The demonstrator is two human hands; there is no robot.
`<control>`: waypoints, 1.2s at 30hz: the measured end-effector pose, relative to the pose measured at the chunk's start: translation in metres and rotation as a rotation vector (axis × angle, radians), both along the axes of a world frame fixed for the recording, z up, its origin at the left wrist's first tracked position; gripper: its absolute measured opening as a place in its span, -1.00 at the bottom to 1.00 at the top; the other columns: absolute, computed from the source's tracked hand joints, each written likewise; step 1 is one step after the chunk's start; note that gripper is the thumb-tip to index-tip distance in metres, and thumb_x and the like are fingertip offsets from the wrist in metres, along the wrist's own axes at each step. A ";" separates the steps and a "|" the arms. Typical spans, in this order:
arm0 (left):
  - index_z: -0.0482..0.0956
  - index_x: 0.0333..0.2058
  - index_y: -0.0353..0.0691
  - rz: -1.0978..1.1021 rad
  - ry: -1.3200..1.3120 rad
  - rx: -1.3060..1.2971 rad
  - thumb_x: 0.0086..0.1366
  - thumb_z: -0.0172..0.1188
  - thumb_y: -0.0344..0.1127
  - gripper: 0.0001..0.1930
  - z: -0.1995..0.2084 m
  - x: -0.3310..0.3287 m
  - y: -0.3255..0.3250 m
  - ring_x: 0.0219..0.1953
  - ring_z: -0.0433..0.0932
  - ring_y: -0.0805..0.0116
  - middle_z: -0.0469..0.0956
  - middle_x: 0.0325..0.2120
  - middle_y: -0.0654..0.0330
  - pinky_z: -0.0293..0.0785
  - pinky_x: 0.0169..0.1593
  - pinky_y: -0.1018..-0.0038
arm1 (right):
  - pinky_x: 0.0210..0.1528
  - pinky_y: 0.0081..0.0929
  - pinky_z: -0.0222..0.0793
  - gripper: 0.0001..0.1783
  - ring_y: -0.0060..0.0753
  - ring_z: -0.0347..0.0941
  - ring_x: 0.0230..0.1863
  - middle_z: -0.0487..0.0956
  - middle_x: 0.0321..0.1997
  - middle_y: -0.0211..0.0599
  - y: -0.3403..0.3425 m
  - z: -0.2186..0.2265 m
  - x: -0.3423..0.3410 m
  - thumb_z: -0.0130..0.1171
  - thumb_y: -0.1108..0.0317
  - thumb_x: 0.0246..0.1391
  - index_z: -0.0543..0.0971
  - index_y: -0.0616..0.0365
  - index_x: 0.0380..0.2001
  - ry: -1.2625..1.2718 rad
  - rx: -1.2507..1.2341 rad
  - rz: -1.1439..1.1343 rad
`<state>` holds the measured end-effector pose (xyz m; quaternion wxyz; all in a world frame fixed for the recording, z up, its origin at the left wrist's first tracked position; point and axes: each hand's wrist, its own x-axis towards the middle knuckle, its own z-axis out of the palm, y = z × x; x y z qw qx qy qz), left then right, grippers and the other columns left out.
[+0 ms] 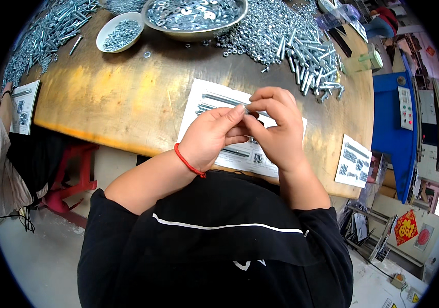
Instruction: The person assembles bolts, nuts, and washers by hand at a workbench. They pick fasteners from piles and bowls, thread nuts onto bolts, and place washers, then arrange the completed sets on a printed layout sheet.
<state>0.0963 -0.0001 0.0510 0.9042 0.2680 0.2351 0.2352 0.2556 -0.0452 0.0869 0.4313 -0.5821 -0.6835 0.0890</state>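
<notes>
My left hand (206, 134), with a red cord round its wrist, meets my right hand (280, 126) over the near part of the table. Thumbs and fingertips of both are pinched together at one spot. A bit of shiny metal shows between them, but fingers cover most of it and its kind cannot be made out. Below the hands lies a white printed sheet (190, 109) with pictures of bolts and other hardware, partly hidden by my hands and forearms.
Across the wooden table (106, 102) stand a metal bowl (193, 36) of washers and a white bowl (118, 50) of small screws. Around them lie heaped nuts (263, 31), bolts (312, 64) and long bolts (50, 31). Another person's arm (4, 110) is at the left.
</notes>
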 end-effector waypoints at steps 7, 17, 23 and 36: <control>0.62 -0.18 -0.39 -0.235 0.150 0.416 0.31 0.24 -0.31 -0.76 0.007 0.005 -0.028 -0.34 0.53 0.59 0.63 -0.40 0.23 0.44 -0.24 0.60 | -0.23 -0.40 0.41 -0.68 -0.25 0.52 -0.24 0.59 -0.28 -0.27 -0.064 0.001 0.028 0.39 0.58 -0.28 0.64 0.15 -0.33 0.201 -0.081 0.146; 0.64 -0.22 -0.38 -0.316 0.205 0.565 0.27 0.29 -0.33 -0.79 0.014 0.022 -0.051 -0.39 0.50 0.63 0.62 -0.44 0.26 0.43 -0.31 0.64 | -0.24 -0.46 0.41 -0.62 -0.32 0.49 -0.27 0.58 -0.29 -0.29 -0.106 -0.015 0.044 0.40 0.62 -0.32 0.66 0.18 -0.28 0.269 -0.006 0.114; 0.64 -0.22 -0.38 -0.344 0.213 0.601 0.26 0.29 -0.35 -0.79 0.016 0.028 -0.052 -0.36 0.53 0.61 0.64 -0.42 0.24 0.46 -0.27 0.63 | -0.25 -0.48 0.42 -0.63 -0.34 0.49 -0.26 0.57 -0.27 -0.26 -0.111 -0.019 0.046 0.37 0.65 -0.30 0.66 0.21 -0.28 0.340 0.005 0.103; 0.66 -0.15 -0.32 -0.570 0.283 0.704 0.24 0.29 -0.40 -0.79 0.012 0.042 -0.041 -0.28 0.58 0.54 0.66 -0.33 0.19 0.50 -0.18 0.60 | -0.31 -0.54 0.38 -0.65 -0.46 0.46 -0.32 0.53 -0.32 -0.35 -0.112 -0.029 0.060 0.34 0.60 -0.34 0.63 0.18 -0.33 0.484 -0.090 0.139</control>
